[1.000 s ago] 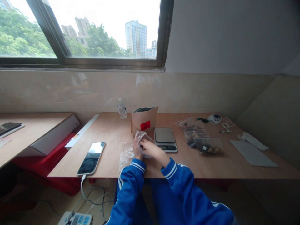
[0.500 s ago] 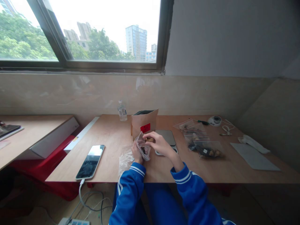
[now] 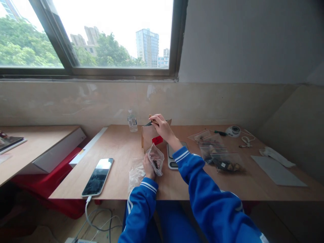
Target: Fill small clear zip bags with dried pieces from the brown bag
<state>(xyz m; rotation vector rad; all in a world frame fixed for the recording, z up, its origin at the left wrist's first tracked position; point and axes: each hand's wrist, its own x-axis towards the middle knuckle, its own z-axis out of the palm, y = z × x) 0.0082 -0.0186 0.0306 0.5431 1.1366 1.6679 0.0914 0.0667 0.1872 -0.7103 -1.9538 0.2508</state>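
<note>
My left hand (image 3: 149,167) is closed round a clear zip bag (image 3: 157,156), its mouth held wide toward me with some dark pieces inside. Above the mouth of a standing brown paper pouch (image 3: 147,141) with a red label, my right hand (image 3: 161,126) pinches a small brown piece (image 3: 151,116); its exact kind is too small to tell. Behind my right forearm lies a kitchen scale (image 3: 172,164), partly covered by the sleeve. Crumpled clear plastic bags (image 3: 136,173) rest on the table beside my left wrist.
To the left a phone (image 3: 98,177) charges by a cable. A plastic bottle (image 3: 132,121) stands near the wall. On the right are several filled zip bags (image 3: 227,162), a white dome camera (image 3: 233,131), a coiled white cable (image 3: 246,141) and a grey sheet (image 3: 278,171).
My right hand has moved up and away from the zip bag to the paper pouch's mouth, carrying the brown piece. My left hand keeps the zip bag in nearly the same place.
</note>
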